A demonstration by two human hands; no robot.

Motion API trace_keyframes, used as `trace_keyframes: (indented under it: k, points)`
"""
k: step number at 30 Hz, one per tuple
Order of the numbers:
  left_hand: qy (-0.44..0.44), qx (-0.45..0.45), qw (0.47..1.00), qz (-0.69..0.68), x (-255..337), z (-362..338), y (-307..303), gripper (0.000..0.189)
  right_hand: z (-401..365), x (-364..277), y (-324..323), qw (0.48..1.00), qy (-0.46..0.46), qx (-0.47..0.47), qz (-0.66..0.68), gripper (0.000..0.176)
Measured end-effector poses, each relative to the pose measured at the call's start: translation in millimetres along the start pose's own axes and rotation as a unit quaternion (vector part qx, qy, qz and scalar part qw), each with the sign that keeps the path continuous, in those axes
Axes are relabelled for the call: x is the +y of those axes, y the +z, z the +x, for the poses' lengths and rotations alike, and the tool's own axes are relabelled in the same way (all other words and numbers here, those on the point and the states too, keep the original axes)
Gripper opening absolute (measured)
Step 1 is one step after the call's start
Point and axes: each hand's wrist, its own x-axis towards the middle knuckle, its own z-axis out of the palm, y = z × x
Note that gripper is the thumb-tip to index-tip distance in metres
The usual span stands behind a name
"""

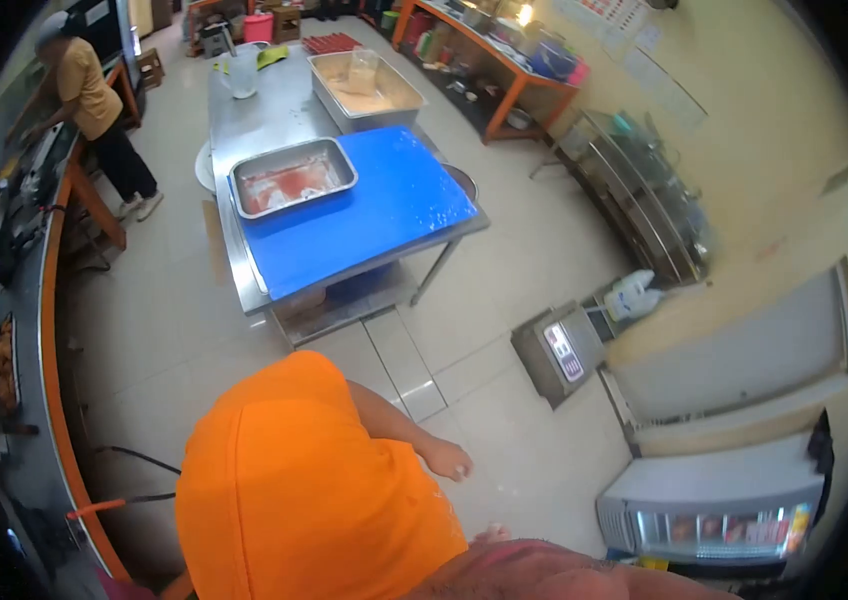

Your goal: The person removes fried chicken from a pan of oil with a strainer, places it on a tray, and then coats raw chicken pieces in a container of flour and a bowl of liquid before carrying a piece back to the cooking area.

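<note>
The right hand [447, 460] hangs small and blurred beside the orange shirt [294, 490], so I cannot tell its grip. The shirt hides the left hand.

one camera only, worn on the head, with a wide rounded lens and dark corners. it looks steeply down and forward: the wearer's orange shirt [294, 490] and right hand [449, 460] sit close at the bottom, the tiled floor [504, 290] spreads below, and the steel table [264, 100] lies farther ahead, near the top.
</note>
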Motion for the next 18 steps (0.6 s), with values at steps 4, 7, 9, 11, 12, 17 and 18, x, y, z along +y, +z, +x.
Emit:
trace_keyframes:
  k: [4,7,9,11,12,17,18]
  points:
    - [-0.017,0.002,0.999,0.029,101,74,-93,0.038,135,-94,-34,0.955,-0.024,0.012,0.294,0.028]
    - [-0.005,0.028,0.992,0.121,113,140,-138,0.039,225,-173,-37,0.926,-0.076,0.052,0.365,0.027]
    - [-0.012,0.074,0.99,0.12,99,180,-162,0.04,289,-212,-43,0.929,-0.113,0.032,0.351,0.028]
    - [-0.028,0.141,0.983,0.114,88,218,-201,0.041,336,-266,-44,0.937,-0.105,0.014,0.333,0.028]
    - [-0.048,0.156,0.98,0.119,89,229,-219,0.041,355,-285,-42,0.939,-0.096,0.007,0.329,0.028]
    - [-0.121,0.296,0.934,0.157,68,266,-319,0.03,484,-377,-2,0.945,-0.248,-0.026,0.213,0.039]
    - [-0.145,0.326,0.92,0.159,54,273,-334,0.027,501,-399,11,0.937,-0.287,-0.03,0.197,0.041]
